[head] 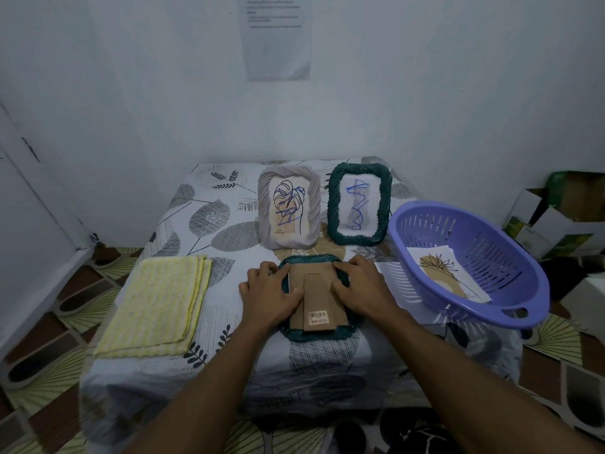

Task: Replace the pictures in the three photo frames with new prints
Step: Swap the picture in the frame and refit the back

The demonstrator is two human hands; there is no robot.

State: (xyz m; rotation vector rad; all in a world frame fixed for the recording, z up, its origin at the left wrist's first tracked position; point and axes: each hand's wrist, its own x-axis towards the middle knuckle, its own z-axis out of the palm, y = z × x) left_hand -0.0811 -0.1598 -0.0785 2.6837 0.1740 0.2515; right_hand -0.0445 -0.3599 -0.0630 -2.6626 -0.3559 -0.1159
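A dark green photo frame lies face down in front of me, its brown cardboard back with stand and barcode sticker facing up. My left hand rests on the frame's left side, fingers curled over its edge and thumb on the back. My right hand grips the frame's right side the same way. Behind stand a pale grey frame with a leaf drawing and another green frame with a blue scribble picture. A print with a plant drawing lies in the purple basket.
A folded yellow cloth lies at the left on the leaf-patterned table cover. A white sheet lies between frame and basket. Cardboard boxes stand on the floor at the right. White walls close in behind and left.
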